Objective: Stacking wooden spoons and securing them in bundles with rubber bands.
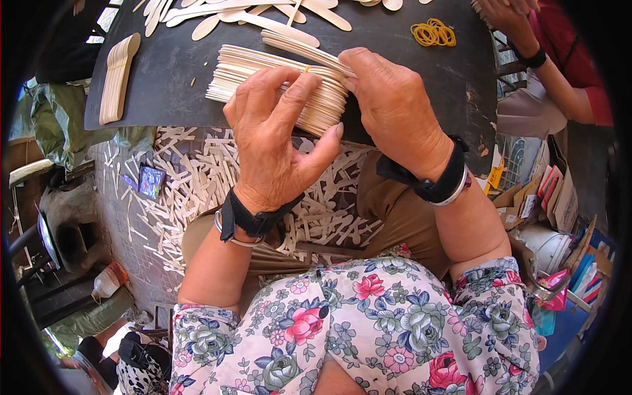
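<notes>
The stack of thin wooden pieces [236, 74] lay over the near edge of the table [421, 85], around the middle of that edge, its pieces pressed side by side; whether it rested on the tabletop or was lifted slightly could not be told. The left hand [271, 135] was clamped on it, the fingers bent over its upper side and the thumb along the near side, its tip by the right end. A yellow band [307, 68] showed on the stack just beside the left forefinger. Along the stack's far side, a few thin sticks [293, 45] slanted toward the right hand [395, 99], whose thumb and forefinger were pinched together on their right ends. Near the table's left edge lay a bundle of wooden spoons [117, 82], well apart from both hands. Loose spoons [247, 16] were spread along the far edge, and yellow rubber bands [433, 33] lay in a heap toward the far right corner. Below the near edge, many wooden spoons [197, 174] were scattered on the floor [125, 220]. Past the right edge, another person's forearm [556, 82] showed.
</notes>
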The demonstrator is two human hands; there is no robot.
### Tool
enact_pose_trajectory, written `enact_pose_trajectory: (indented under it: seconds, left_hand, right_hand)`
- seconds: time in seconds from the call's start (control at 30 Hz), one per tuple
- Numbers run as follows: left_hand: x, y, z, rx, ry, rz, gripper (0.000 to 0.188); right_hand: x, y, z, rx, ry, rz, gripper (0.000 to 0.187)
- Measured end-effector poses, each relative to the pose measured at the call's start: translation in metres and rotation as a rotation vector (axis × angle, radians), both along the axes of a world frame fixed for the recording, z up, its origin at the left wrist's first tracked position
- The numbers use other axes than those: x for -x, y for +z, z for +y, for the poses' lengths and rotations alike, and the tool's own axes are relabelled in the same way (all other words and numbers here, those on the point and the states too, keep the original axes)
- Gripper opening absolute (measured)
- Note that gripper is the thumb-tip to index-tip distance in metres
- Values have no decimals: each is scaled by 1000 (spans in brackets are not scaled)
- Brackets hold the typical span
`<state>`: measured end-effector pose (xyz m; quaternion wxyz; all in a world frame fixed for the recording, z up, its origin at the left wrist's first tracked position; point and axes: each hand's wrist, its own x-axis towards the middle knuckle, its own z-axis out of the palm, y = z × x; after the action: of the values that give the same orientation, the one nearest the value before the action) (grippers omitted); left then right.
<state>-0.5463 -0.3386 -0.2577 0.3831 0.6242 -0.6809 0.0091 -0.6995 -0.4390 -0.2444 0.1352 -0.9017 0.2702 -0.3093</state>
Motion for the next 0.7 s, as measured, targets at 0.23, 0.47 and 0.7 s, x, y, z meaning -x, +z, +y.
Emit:
enact_pose_trajectory:
  seconds: [0.23, 0.47, 0.7]
  left_hand:
    - [-1, 1, -3, 47, -30, 2, 51]
    - [1, 2, -5, 34, -29, -11, 52]
    - [1, 2, -7, 27, -44, -10, 53]
  right_hand:
    - [-1, 0, 2, 28, -7, 0, 21]
    - [-2, 1, 2, 39, -14, 1, 19]
    - [-2, -1, 1, 37, -25, -8, 18]
